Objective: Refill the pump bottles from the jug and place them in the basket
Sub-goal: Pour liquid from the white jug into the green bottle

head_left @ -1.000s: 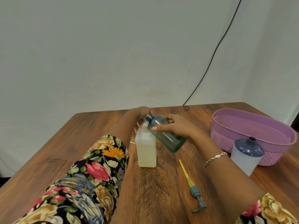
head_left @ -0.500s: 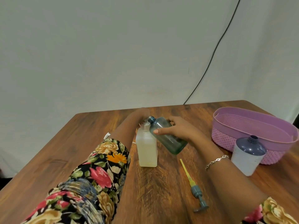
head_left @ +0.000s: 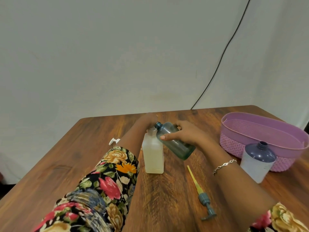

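Note:
A clear square bottle (head_left: 153,156) of pale liquid stands upright mid-table with its neck uncapped. My right hand (head_left: 185,134) grips a teal see-through bottle (head_left: 175,141), tilted with its open mouth touching the clear bottle's neck. My left hand (head_left: 148,118) reaches behind the clear bottle's top and holds it there; its fingers are mostly hidden. A teal pump head with a yellow tube (head_left: 201,193) lies on the table in front. A small white pump part (head_left: 114,141) lies left of my forearm. The purple basket (head_left: 260,129) stands at the right, nothing visible inside.
A white bottle with a dark blue top and open neck (head_left: 258,158) stands just in front of the basket. A black cable (head_left: 222,54) runs down the wall behind the wooden table (head_left: 55,164). My floral sleeves fill the lower corners.
The teal bottle stays tilted against the clear bottle's neck. Both hands keep their places; only the view has shifted slightly.

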A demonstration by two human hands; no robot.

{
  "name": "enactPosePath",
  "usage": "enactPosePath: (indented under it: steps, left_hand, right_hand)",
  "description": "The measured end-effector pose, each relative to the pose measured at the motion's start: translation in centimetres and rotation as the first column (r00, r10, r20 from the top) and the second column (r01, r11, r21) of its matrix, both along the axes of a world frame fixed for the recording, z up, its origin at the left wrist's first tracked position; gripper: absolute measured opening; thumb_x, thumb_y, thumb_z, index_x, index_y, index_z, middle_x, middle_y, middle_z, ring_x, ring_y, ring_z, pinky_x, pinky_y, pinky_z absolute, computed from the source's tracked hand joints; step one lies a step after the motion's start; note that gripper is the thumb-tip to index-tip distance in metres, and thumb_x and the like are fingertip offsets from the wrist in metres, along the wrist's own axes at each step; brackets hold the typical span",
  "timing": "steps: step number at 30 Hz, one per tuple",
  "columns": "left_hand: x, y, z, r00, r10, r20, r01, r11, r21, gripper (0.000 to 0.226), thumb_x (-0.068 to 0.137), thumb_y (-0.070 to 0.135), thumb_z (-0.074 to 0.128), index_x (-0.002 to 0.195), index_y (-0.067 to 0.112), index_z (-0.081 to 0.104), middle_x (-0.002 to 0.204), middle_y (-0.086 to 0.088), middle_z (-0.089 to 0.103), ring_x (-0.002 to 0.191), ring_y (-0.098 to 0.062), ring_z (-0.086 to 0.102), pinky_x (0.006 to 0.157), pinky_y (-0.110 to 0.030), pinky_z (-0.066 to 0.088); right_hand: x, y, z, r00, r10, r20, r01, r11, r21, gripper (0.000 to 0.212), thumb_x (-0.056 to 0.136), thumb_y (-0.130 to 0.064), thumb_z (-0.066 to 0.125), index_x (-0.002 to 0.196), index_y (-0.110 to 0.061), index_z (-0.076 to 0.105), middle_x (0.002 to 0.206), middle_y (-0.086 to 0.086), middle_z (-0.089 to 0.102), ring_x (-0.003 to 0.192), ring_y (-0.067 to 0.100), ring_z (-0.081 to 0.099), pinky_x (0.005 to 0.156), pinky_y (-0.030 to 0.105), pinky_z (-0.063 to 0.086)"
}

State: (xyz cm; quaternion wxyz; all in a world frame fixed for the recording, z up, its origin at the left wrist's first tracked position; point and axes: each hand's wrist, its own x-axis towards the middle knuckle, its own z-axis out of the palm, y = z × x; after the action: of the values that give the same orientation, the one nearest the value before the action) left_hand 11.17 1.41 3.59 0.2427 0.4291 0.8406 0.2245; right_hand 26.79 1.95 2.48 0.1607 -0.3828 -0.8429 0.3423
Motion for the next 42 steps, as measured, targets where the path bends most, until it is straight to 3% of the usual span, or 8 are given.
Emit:
enactPosePath:
  steps: [4, 11, 19, 24, 29, 34, 40, 42]
  left_hand:
    - [-0.2, 0.0, 0.0, 0.999, 0.012, 0.037, -0.011, 1.000, -0.026, 0.029, 0.094, 0.004, 0.040, 0.120, -0.006, 0.049, 0.115, -0.025, 0.056, 0.091, -0.032, 0.058, 0.081, -0.036, 0.049]
    - [0.7, -1.1, 2.0, 0.985, 0.096, 0.142, -0.092, 0.995, -0.037, 0.032, 0.099, 0.023, 0.029, 0.116, 0.000, 0.043, 0.099, -0.021, 0.047, 0.079, -0.036, 0.050, 0.046, -0.040, 0.042]
    - [0.7, -0.5, 0.2, 0.989, 0.067, 0.133, -0.076, 0.995, 0.066, 0.038, 0.096, 0.005, 0.034, 0.132, -0.004, 0.039, 0.132, -0.023, 0.045, 0.102, -0.034, 0.051, 0.083, -0.033, 0.043]
    - [0.8, -1.1, 0.8, 0.980, 0.056, 0.189, -0.074, 0.993, 0.088, 0.029, 0.099, 0.015, 0.029, 0.077, 0.008, 0.046, 0.086, -0.014, 0.050, 0.063, -0.017, 0.046, 0.051, -0.023, 0.043]
    - [0.8, -1.3, 2.0, 0.980, 0.052, 0.194, -0.056, 0.998, 0.016, 0.050, 0.100, 0.036, 0.025, 0.131, -0.002, 0.035, 0.122, -0.027, 0.049, 0.104, -0.041, 0.051, 0.070, -0.043, 0.043]
    - [0.9, -1.3, 1.7, 0.992, -0.087, -0.090, 0.075, 0.989, -0.131, 0.029, 0.091, 0.004, 0.046, 0.117, -0.007, 0.052, 0.075, -0.014, 0.052, 0.064, -0.025, 0.053, 0.055, -0.023, 0.045]
    - [0.6, -1.3, 0.4, 0.976, -0.108, -0.191, 0.091, 0.991, -0.093, 0.023, 0.093, 0.009, 0.045, 0.070, 0.008, 0.048, 0.065, 0.000, 0.041, 0.054, -0.009, 0.036, 0.050, -0.014, 0.029]
    - [0.8, -1.3, 0.6, 0.983, -0.096, -0.154, 0.085, 0.994, -0.073, 0.014, 0.092, 0.009, 0.047, 0.089, 0.000, 0.057, 0.072, -0.005, 0.048, 0.056, -0.011, 0.040, 0.052, -0.018, 0.034]
  right_hand:
    - [0.3, -0.1, 0.3, 1.000, 0.015, -0.015, -0.015, 1.000, -0.022, 0.070, 0.072, -0.050, 0.070, 0.129, -0.016, 0.046, 0.118, 0.005, 0.056, 0.095, 0.018, 0.056, 0.071, 0.024, 0.047]
    - [0.4, 0.2, 1.1, 1.000, 0.023, 0.003, -0.023, 1.000, 0.006, 0.060, 0.074, -0.050, 0.068, 0.121, -0.016, 0.050, 0.102, 0.000, 0.056, 0.084, 0.014, 0.056, 0.061, 0.019, 0.043]
    - [0.5, 0.3, 0.2, 0.999, 0.027, 0.042, -0.027, 1.000, -0.003, 0.062, 0.073, -0.051, 0.068, 0.120, -0.015, 0.051, 0.107, 0.003, 0.057, 0.092, 0.018, 0.057, 0.070, 0.024, 0.047]
    - [0.5, 0.0, 0.5, 1.000, 0.021, 0.011, -0.021, 1.000, -0.009, 0.062, 0.074, -0.048, 0.069, 0.123, -0.015, 0.049, 0.109, 0.003, 0.057, 0.089, 0.017, 0.057, 0.066, 0.021, 0.046]
    - [0.5, 0.1, 1.3, 1.000, 0.009, 0.012, -0.009, 1.000, 0.013, 0.065, 0.074, -0.050, 0.068, 0.126, -0.017, 0.047, 0.108, 0.001, 0.054, 0.091, 0.018, 0.057, 0.068, 0.023, 0.046]
    - [0.1, 0.1, 0.8, 1.000, 0.000, 0.024, 0.000, 1.000, 0.019, 0.067, 0.073, -0.051, 0.069, 0.126, -0.017, 0.047, 0.107, 0.001, 0.054, 0.089, 0.018, 0.056, 0.065, 0.022, 0.044]
    - [-0.1, 0.1, 0.6, 0.998, 0.015, 0.056, -0.016, 1.000, 0.023, 0.069, 0.073, -0.049, 0.069, 0.128, -0.014, 0.046, 0.113, 0.004, 0.055, 0.091, 0.018, 0.055, 0.069, 0.024, 0.045]
    - [0.0, 0.0, 0.8, 0.998, 0.008, 0.068, -0.011, 0.999, 0.037, 0.069, 0.073, -0.050, 0.069, 0.127, -0.014, 0.046, 0.115, 0.006, 0.055, 0.093, 0.019, 0.056, 0.073, 0.026, 0.046]
